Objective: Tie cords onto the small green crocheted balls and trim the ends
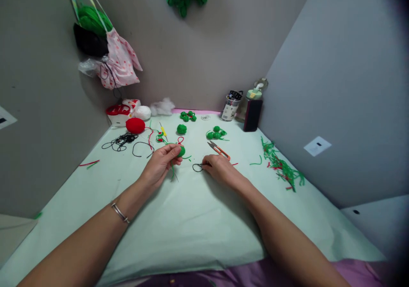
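Observation:
My left hand [164,161] pinches a small green yarn ball [181,151] between thumb and fingers. A red loop [180,140] stands up above the ball, and a green yarn tail [173,170] hangs below, beside a thin dark line that may be a needle. To the right, my right hand [217,166] is low over the cloth with closed fingertips on a black cord [197,167], whose loop sticks out to the left. Snips with orange handles [219,150] lie just beyond that hand. A larger green yarn ball [182,129] sits farther back.
At the left are a red yarn ball [135,126], tangled black cord [119,142] and a yellow-handled hook [163,131]. Green ball clusters [216,133] lie beyond the snips. A pen cup [230,108], bottle and dark phone [253,115] stand back right; yarn scraps [281,165] cover the right edge.

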The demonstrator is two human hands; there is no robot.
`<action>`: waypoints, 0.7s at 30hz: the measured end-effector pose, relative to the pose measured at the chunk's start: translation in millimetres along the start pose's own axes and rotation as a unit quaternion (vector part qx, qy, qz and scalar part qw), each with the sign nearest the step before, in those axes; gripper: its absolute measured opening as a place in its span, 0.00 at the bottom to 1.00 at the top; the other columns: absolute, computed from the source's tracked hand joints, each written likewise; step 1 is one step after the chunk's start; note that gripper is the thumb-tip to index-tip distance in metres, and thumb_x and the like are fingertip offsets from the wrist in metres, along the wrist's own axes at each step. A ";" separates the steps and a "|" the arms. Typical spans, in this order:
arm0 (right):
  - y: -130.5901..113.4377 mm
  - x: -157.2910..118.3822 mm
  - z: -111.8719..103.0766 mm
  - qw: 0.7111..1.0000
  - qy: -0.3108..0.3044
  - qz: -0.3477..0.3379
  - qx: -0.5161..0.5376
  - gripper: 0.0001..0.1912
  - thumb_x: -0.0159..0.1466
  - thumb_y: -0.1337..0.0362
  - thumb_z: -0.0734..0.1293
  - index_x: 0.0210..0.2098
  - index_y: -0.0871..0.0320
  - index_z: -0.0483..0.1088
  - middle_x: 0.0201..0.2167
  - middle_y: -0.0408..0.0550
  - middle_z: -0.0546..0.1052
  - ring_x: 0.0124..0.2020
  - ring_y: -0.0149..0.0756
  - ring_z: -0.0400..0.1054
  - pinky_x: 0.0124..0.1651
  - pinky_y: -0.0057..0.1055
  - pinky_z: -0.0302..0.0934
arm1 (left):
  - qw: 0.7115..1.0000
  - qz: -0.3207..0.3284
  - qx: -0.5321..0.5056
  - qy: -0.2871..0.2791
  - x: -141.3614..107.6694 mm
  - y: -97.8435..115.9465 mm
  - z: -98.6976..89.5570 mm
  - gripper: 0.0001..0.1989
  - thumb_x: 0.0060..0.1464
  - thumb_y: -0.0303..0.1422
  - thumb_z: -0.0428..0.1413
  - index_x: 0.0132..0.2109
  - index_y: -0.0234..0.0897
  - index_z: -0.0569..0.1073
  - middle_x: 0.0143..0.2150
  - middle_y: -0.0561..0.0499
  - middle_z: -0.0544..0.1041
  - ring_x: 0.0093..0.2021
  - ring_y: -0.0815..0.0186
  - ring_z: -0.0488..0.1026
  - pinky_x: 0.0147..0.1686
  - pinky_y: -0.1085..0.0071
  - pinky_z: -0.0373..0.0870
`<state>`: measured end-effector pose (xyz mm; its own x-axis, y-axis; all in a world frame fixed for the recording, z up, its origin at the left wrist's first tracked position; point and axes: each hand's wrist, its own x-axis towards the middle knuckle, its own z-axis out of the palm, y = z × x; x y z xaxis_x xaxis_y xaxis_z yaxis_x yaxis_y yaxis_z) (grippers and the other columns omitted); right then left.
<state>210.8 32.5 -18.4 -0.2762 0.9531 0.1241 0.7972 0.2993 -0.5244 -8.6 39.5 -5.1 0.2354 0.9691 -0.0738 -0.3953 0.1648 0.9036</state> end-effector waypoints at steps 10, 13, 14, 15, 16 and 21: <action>-5.3 6.5 -14.8 0.939 0.046 0.067 0.334 0.08 0.57 0.60 0.68 0.33 0.60 0.73 0.21 0.43 0.73 0.22 0.30 0.66 0.30 0.30 0.61 | 0.999 -0.016 -0.012 -0.050 -4.2 2.7 2.6 0.13 0.51 0.30 0.65 0.44 0.34 0.76 0.43 0.51 0.76 0.39 0.70 0.75 0.46 0.73 0.71; -6.5 5.7 -10.3 0.947 0.046 0.075 0.308 0.07 0.58 0.61 0.68 0.29 0.59 0.73 0.22 0.44 0.75 0.23 0.30 0.67 0.31 0.30 0.63 | 0.999 -0.011 -0.001 -0.040 -3.8 3.9 2.4 0.13 0.49 0.29 0.66 0.43 0.33 0.75 0.38 0.52 0.76 0.35 0.71 0.75 0.44 0.72 0.72; -8.8 5.0 -10.5 0.940 0.057 0.066 0.331 0.07 0.58 0.61 0.68 0.30 0.59 0.73 0.23 0.44 0.76 0.25 0.31 0.68 0.32 0.31 0.64 | 0.999 -0.005 0.007 -0.034 -3.1 3.6 1.7 0.13 0.49 0.30 0.66 0.41 0.33 0.75 0.36 0.53 0.76 0.33 0.71 0.74 0.41 0.73 0.72; -11.9 4.1 -11.6 0.928 0.067 0.054 0.363 0.08 0.58 0.60 0.69 0.30 0.59 0.72 0.25 0.45 0.76 0.26 0.32 0.70 0.33 0.31 0.65 | 0.999 0.001 0.017 -0.028 -2.3 3.0 0.9 0.13 0.49 0.31 0.66 0.40 0.33 0.74 0.33 0.54 0.75 0.31 0.72 0.73 0.39 0.73 0.71; -15.5 3.0 -13.3 0.913 0.077 0.040 0.397 0.09 0.57 0.59 0.71 0.30 0.60 0.72 0.25 0.46 0.77 0.27 0.32 0.70 0.34 0.32 0.66 | 0.999 0.006 0.025 -0.024 -1.5 2.2 0.0 0.13 0.48 0.32 0.67 0.39 0.33 0.74 0.32 0.54 0.74 0.29 0.73 0.73 0.37 0.74 0.71; -33.2 -4.1 -19.0 0.869 0.110 -0.008 0.483 0.11 0.55 0.61 0.75 0.30 0.60 0.71 0.23 0.43 0.76 0.24 0.30 0.70 0.31 0.29 0.66 | 0.999 0.014 0.038 -0.028 -0.7 -3.2 -0.7 0.17 0.45 0.32 0.68 0.42 0.36 0.73 0.33 0.56 0.73 0.30 0.72 0.74 0.39 0.71 0.71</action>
<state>195.7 19.5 14.5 -0.0899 0.9666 0.2400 -0.0577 0.2356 -0.9701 -8.2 38.4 -8.2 0.2745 0.9612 -0.0267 -0.3350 0.1216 0.9343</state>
